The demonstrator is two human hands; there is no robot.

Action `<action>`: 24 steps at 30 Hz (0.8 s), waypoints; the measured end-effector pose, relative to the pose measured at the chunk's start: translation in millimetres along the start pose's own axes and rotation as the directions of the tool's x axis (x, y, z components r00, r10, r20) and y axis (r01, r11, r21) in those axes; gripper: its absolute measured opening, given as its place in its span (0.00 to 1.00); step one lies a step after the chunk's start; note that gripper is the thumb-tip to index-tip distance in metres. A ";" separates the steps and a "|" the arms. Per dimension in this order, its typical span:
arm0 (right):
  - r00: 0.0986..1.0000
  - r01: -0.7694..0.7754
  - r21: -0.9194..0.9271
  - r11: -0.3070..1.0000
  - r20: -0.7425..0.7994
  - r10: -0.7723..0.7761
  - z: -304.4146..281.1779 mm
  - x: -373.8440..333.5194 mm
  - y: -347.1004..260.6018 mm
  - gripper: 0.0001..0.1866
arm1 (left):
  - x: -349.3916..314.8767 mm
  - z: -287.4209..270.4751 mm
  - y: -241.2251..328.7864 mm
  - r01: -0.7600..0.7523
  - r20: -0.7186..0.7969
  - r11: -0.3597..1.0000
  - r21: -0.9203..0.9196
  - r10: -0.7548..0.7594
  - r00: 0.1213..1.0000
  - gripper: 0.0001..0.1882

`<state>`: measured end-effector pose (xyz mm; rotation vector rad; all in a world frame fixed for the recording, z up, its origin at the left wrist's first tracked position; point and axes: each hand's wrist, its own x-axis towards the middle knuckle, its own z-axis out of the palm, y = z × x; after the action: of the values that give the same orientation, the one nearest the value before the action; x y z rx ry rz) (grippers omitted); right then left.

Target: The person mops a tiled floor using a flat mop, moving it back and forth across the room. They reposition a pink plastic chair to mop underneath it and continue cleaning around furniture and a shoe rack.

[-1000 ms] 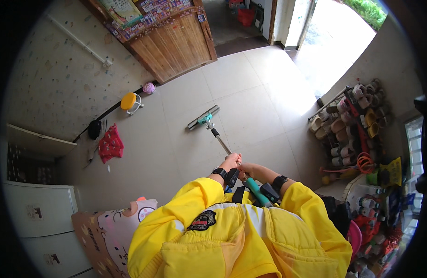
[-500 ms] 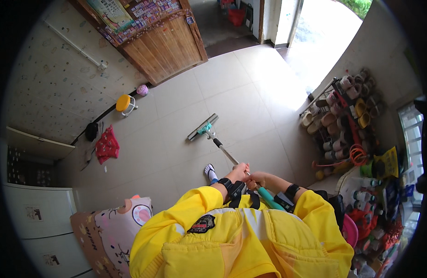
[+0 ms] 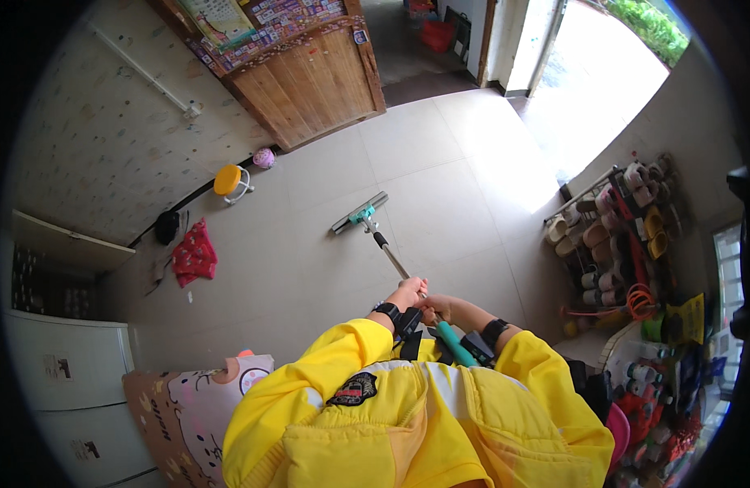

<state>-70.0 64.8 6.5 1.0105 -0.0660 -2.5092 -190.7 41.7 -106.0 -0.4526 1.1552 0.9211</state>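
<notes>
Both my hands grip the pole of a floor mop, which slants from my body out to the far left. My left hand is wrapped round the metal pole. Just behind it, my right hand closes on the pole near its teal grip, which runs back toward my waist. The wide grey mop head, with a teal clamp at its middle, rests on the pale tiled floor. Dark straps and small devices sit on both wrists.
A yellow stool, a pink ball and red cloth line the left wall. A wooden door stands far off, beside a bright doorway. Right: a shoe rack and cluttered items. Near left: a patterned cover.
The mop head has slid a little farther away over the floor, hands along with it. My view has shifted slightly, and the sandalled foot beside the pole is now hidden behind my arms.
</notes>
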 end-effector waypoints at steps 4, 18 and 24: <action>0.995 0.050 -0.078 0.996 -0.086 -0.057 33.7 29.7 -25.9 0.12 | 28.2 -39.4 50.8 -0.086 0.128 0.994 0.070 0.076 0.989 0.08; 0.994 0.058 -0.018 0.998 -0.091 -0.059 -33.1 -31.8 38.4 0.13 | -19.2 30.5 -50.8 -0.009 0.010 0.999 -0.053 0.010 1.000 0.07; 0.996 0.001 -0.046 0.999 -0.088 -0.005 -72.0 -84.1 79.5 0.12 | -29.6 66.5 -118.4 0.170 -0.015 0.967 -0.188 -0.176 0.984 0.07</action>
<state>61.9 35.5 24.4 1.1021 0.0199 -2.4532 -59.7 11.3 -70.9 -0.7108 1.0436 0.8748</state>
